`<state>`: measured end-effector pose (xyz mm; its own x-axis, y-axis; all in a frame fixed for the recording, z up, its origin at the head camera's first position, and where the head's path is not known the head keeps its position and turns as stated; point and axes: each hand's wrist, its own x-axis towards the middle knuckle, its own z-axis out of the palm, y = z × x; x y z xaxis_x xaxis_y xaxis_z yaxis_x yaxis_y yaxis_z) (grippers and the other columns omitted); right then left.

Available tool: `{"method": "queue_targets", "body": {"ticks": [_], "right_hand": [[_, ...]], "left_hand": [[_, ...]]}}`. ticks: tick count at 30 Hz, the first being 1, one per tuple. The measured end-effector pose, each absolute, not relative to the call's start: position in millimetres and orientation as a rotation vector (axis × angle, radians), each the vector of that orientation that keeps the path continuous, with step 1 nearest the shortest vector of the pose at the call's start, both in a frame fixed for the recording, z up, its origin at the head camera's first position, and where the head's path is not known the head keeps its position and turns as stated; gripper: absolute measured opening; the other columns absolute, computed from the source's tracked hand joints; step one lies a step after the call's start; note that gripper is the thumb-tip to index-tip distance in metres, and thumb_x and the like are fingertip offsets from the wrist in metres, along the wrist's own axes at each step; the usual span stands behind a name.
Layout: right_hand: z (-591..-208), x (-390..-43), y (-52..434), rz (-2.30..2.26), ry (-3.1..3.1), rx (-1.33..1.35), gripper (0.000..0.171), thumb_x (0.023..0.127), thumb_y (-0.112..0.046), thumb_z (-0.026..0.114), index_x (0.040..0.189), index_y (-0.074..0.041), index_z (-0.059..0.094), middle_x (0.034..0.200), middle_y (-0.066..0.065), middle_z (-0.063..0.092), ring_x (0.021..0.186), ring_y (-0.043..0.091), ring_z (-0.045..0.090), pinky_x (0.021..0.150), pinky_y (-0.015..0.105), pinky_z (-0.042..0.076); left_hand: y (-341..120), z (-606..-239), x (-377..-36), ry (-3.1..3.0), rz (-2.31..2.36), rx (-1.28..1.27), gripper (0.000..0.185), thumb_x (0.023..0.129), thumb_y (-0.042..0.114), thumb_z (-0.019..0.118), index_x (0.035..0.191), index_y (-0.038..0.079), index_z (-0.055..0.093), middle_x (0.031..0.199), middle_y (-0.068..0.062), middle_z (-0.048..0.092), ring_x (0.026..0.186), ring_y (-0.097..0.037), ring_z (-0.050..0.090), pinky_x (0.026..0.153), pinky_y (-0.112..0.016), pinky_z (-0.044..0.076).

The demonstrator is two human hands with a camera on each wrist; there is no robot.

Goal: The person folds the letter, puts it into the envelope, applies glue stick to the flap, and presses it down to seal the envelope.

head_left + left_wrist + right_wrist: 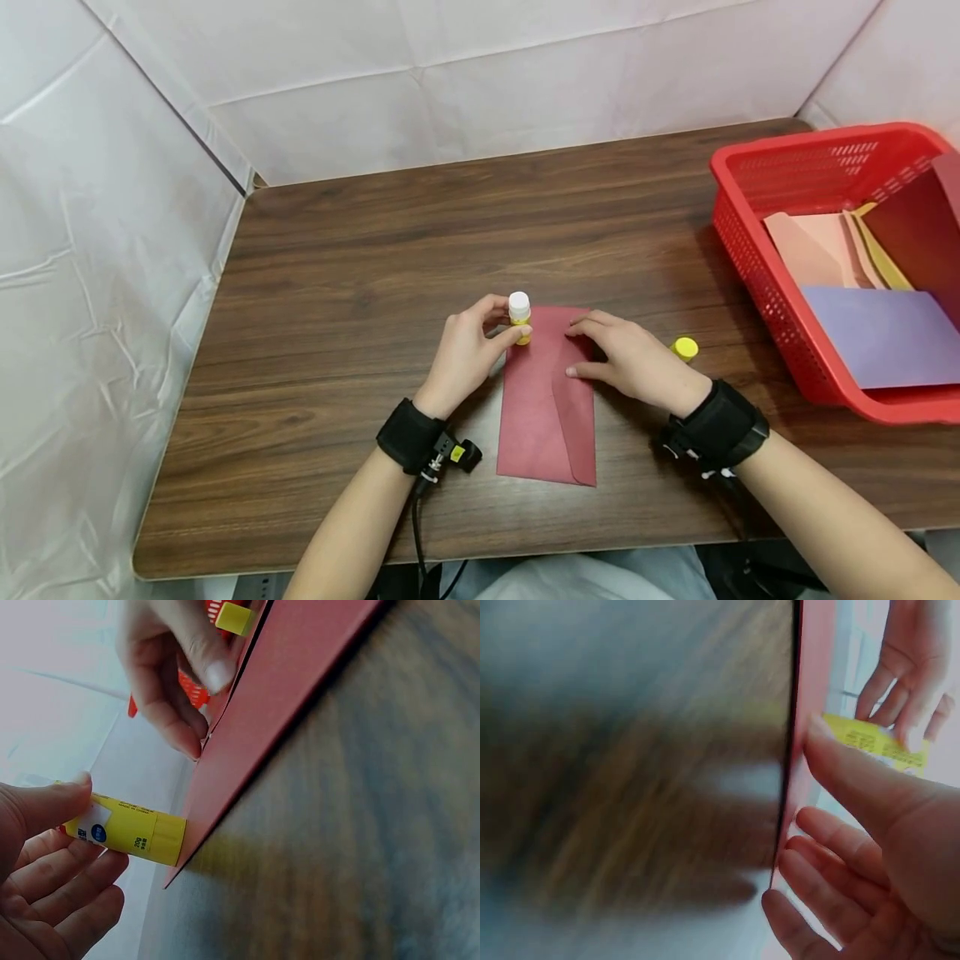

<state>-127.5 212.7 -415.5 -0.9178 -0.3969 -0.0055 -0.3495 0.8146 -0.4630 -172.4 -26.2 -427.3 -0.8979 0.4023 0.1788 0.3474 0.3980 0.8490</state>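
Note:
My left hand (474, 346) pinches a yellow glue stick (127, 830) between thumb and fingers. The stick is upright at the top left edge of a red paper envelope (528, 408), its white end (519, 305) upward and its yellow end against the paper. My right hand (637, 358) rests on the envelope's right side, fingers loosely bent. In the right wrist view its thumb (855, 769) lies at the paper and the other fingertips are along the edge. A long flap with a slanted edge runs down the envelope's right half.
A yellow cap (685, 347) is on the wooden table (360, 275), just beyond my right hand. A red plastic basket (765, 292) at the right holds pink, yellow, dark red and purple paper envelopes (888, 337). White sheeting (487, 108) hangs behind and at the left.

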Motion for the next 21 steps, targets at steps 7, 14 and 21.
{"method": "queue_targets", "body": {"ticks": [7, 14, 21], "right_hand": [[-419.4, -139.6, 211.8, -0.736, 2.988, -0.624, 0.017, 0.091, -0.007, 0.076, 0.107, -0.003, 0.072, 0.103, 0.009, 0.068, 0.095, 0.024, 0.066, 0.085, 0.042, 0.056], [-417.3, -129.9, 212.5, -0.699, 2.93, -0.607, 0.032, 0.09, -0.017, 0.079, 0.117, -0.002, 0.067, 0.112, 0.011, 0.066, 0.102, 0.025, 0.064, 0.09, 0.044, 0.055], [-417.7, -116.0, 214.0, -0.589, 2.915, -0.63, 0.063, 0.088, -0.036, 0.08, 0.135, -0.001, 0.057, 0.132, 0.016, 0.061, 0.127, 0.033, 0.056, 0.111, 0.059, 0.035]], "left_hand": [[-25.9, -427.7, -172.4, 2.58, 1.567, 0.673, 0.03, 0.093, 0.022, 0.076, 0.118, 0.008, 0.068, 0.108, -0.005, 0.074, 0.107, -0.013, 0.069, 0.096, -0.031, 0.053], [-26.4, -428.5, -172.6, 2.575, 1.555, 0.662, 0.034, 0.092, 0.022, 0.077, 0.12, 0.007, 0.068, 0.111, -0.006, 0.074, 0.109, -0.015, 0.068, 0.096, -0.03, 0.053], [-25.5, -428.4, -172.2, 2.581, 1.547, 0.653, 0.034, 0.092, 0.022, 0.077, 0.122, 0.007, 0.068, 0.112, -0.006, 0.074, 0.11, -0.015, 0.068, 0.096, -0.031, 0.054]]}}
